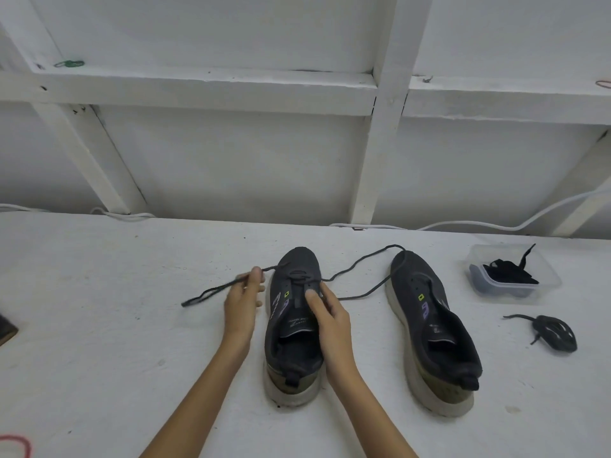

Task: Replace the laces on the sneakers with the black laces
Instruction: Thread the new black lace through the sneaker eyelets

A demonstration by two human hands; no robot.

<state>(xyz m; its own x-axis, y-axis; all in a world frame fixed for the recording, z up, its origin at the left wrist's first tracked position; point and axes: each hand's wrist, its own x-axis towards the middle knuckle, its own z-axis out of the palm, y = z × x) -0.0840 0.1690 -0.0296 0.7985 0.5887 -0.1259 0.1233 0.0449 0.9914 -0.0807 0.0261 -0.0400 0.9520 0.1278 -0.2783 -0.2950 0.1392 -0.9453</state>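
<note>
the unlacing step is judged to be under way on the dark grey knit sneaker with a white sole (291, 352), which is standing on the white bench (99, 325) directly in front of the person. the old dark grey lace (363, 259) is being held, by the look of it, only through the lowest eyelets near the toe. one length is being drawn out to the left, and the other is trailing right across the bench and over the toe of the second dark grey sneaker (436, 335). the lace is being pinched by the left hand (243, 302) just left of the toe. the sneaker's upper beside the tongue is being gripped by the right hand (330, 315), thumb on the tongue, so that the shoe is being steadied.

both sneakers are lying with the long axis running away from the person, toes pointing at the wall and heels toward the body. the second one is angled slightly, heel out to the right, and its eyelets are showing bare. a coiled dark grey lace (555, 332) is lying on the bench to its right.

next, the lace is likely to need pulling clear of the last eyelets while the shoe is being held down. after that, one of the black flat laces (509, 274) is to be fetched from the clear plastic tub (549, 276) at the far right.
</note>
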